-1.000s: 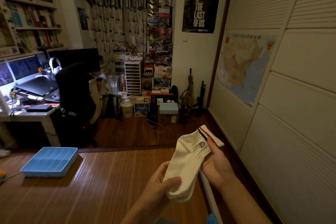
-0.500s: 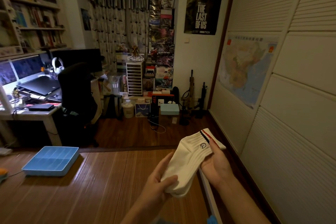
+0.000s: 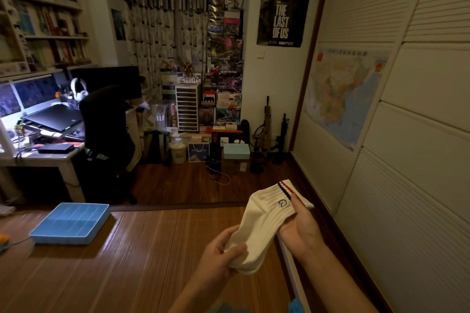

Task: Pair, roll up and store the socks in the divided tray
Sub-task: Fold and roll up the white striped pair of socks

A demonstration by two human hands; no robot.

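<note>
Nearest me, my left hand (image 3: 219, 255) curls round the toe end of the white socks (image 3: 265, 221), thumb pinching the fabric. My right hand (image 3: 301, 232) holds the cuff, thumb laid over the striped band. The socks hang between them, unrolled. I judge the risk is here: if the layers slip out of line, the roll turns loose and springs open. Farther left, the blue divided tray (image 3: 61, 239) sits on the wooden floor (image 3: 152, 249), well apart, and a slack bundle could unravel on the way.
</note>
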